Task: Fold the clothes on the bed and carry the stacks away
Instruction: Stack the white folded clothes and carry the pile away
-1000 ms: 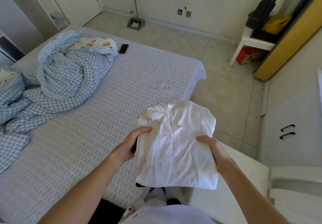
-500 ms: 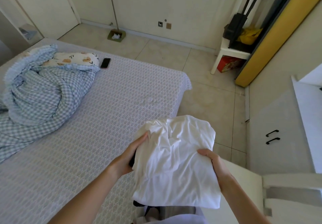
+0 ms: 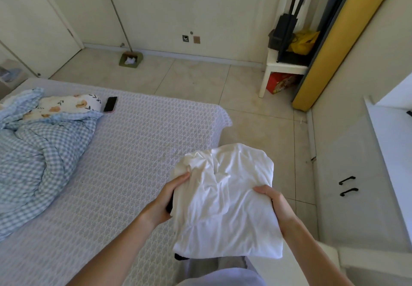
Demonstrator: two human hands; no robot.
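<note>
Pale floor tiles [image 3: 196, 80] and a bed covered in a white, lattice-textured spread [image 3: 124, 165] fill the head view, with a crumpled blue-and-white checked quilt [image 3: 38, 152] heaped at the far left and a black phone [image 3: 110, 104] lying just beside it; I see no loose garments left on the spread. What I am carrying is a folded stack of white cotton clothes [image 3: 225, 201], held in the air above the bed's near corner, with a dark garment peeking out underneath at its left and bottom edges. My left hand [image 3: 169, 198] is clamped on the stack's left edge, thumb on top and fingers underneath; my right hand [image 3: 272, 205] grips the right edge the same way, so the stack sits between them. I judge it light, soft and floppy, with nothing stiff to keep its shape, so the folds could slump or the lower layer slide out. Holding from both sides with fingers spread beneath seems the safest hold.
</note>
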